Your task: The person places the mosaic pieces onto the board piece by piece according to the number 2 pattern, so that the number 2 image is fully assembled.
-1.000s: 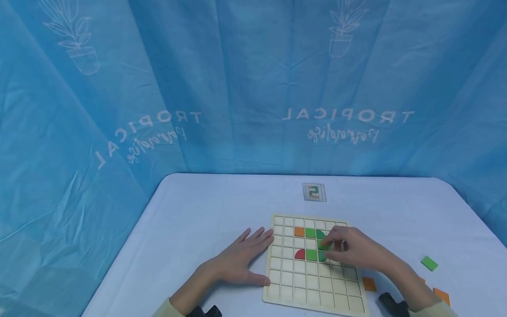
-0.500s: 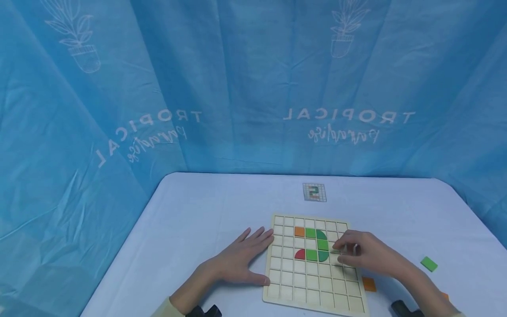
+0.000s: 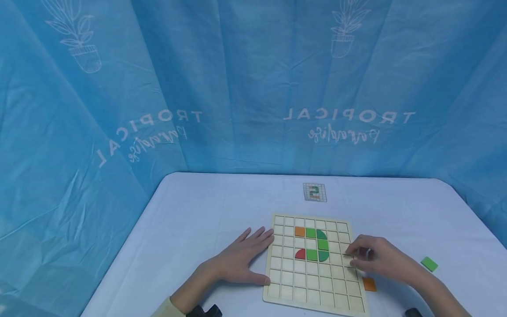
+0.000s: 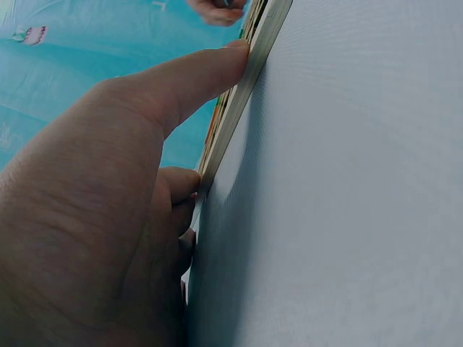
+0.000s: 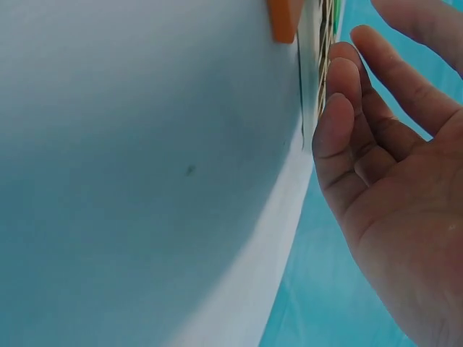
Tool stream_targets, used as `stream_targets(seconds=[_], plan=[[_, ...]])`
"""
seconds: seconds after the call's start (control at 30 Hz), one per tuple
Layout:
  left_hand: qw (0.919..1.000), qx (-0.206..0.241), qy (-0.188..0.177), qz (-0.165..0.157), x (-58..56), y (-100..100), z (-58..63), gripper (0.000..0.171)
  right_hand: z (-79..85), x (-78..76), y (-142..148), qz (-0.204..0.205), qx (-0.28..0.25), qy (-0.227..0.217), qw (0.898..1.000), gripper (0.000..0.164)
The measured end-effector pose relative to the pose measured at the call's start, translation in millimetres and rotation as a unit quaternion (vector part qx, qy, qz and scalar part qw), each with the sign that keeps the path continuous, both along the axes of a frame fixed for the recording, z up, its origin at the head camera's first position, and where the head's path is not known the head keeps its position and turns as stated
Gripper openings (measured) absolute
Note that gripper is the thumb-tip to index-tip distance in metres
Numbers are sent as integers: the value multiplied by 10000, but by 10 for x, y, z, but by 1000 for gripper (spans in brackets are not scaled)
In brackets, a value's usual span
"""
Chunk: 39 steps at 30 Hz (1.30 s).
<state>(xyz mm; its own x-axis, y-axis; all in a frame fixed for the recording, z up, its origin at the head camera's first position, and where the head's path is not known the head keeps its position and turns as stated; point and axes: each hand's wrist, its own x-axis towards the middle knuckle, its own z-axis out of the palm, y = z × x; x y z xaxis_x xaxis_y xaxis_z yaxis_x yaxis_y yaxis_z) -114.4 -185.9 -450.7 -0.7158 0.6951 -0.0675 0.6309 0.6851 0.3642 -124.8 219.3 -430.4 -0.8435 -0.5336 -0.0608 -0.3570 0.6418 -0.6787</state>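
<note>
A pale wooden grid board (image 3: 313, 296) lies on the white table. Laid in its cells are an orange square tile (image 3: 299, 231), several green tiles (image 3: 323, 245), some with a rounded corner, and a red quarter-round tile (image 3: 300, 254). My left hand (image 3: 241, 259) rests flat with spread fingers, its thumb and fingertips touching the board's left edge (image 4: 246, 90). Over the right edge of the board is my right hand (image 3: 380, 259); its fingers are loosely bent, with nothing between them in the right wrist view.
A loose orange tile (image 3: 369, 284) lies by the board's right edge, and a loose green tile (image 3: 429, 263) farther right. Behind the board lies a small card (image 3: 314, 192) with a gridded coloured pattern. A blue curtain (image 3: 253, 88) hangs behind the table.
My right hand has drawn back to the right from the green tile in the board's middle row, leaving it lying in its cell. My left hand has stayed in place.
</note>
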Motion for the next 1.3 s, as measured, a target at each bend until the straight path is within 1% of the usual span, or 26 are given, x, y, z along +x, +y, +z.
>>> stream_targets(seconds=[0.1,0.23,0.4,0.53,0.7,0.87,1.17,1.3], plan=[[10000,2,-21,21,0,-4,0,104,-18,15,47,-132,141,-66,9998,18],[10000,20,-46,22,-1,-1,9,104,-26,42,122,-260,207,-389,9987,24],[10000,-5,-71,28,3,-2,10,104,-37,90,196,-243,174,-819,9962,30],[10000,-2,-50,12,9,-6,7,104,-39,135,232,-135,128,-936,9954,34],[10000,37,-31,-14,14,-6,8,103,-24,185,250,-156,173,-900,9957,36],[10000,5,14,-4,11,-11,16,103,-19,228,257,-181,156,-833,9962,33],[10000,-14,-21,3,10,-1,29,103,-50,286,272,68,39,-646,9979,35],[10000,-31,-19,7,5,1,18,103,-53,298,273,123,130,-577,9982,35]])
